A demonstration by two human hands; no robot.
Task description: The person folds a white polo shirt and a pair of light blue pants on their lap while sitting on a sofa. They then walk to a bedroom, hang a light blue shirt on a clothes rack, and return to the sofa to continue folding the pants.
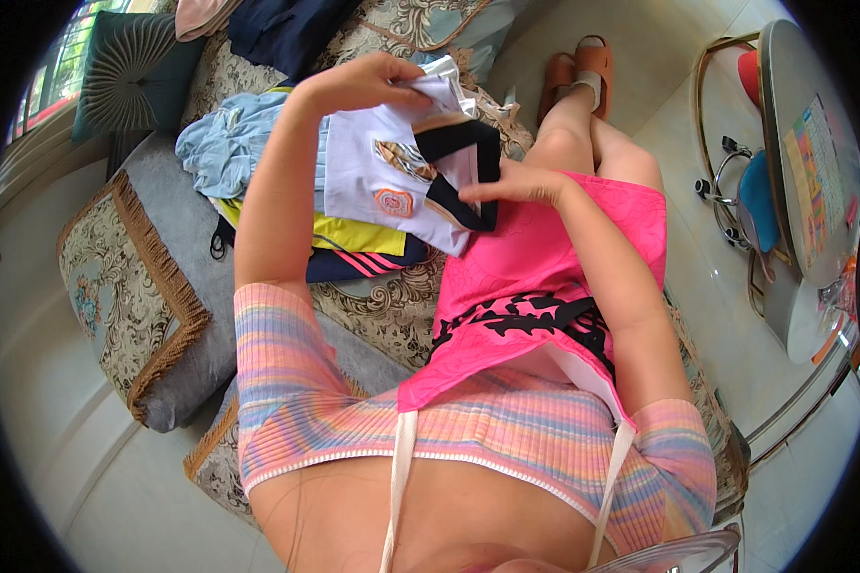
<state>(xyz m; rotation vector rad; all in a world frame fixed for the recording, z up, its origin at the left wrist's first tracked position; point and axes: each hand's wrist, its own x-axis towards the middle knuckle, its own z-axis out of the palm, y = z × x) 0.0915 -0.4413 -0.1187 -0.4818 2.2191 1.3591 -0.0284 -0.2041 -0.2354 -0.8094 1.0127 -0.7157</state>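
A white short shirt [358, 168] with a black collar [484, 147], a plaid trim piece and an orange-edged badge lies on a clothes pile beside my lap. My left hand [376, 82] pinches the shirt's far edge between thumb and fingers, lifting some fabric. At the collar, my right hand [527, 183] has its thumb over the black band; its other fingers are partly hidden. Under the shirt are a light blue garment [226, 147], a yellow garment [358, 235] and a navy garment [330, 266] with pink stripes.
I sit on a patterned sofa [373, 308] in a pink apron [516, 251]. Dark clothes [279, 32] and a teal cushion [132, 79] are at the far left. A fringed seat cover [143, 286] is on the left. A round table [806, 165] and a blue stool [758, 200] stand right.
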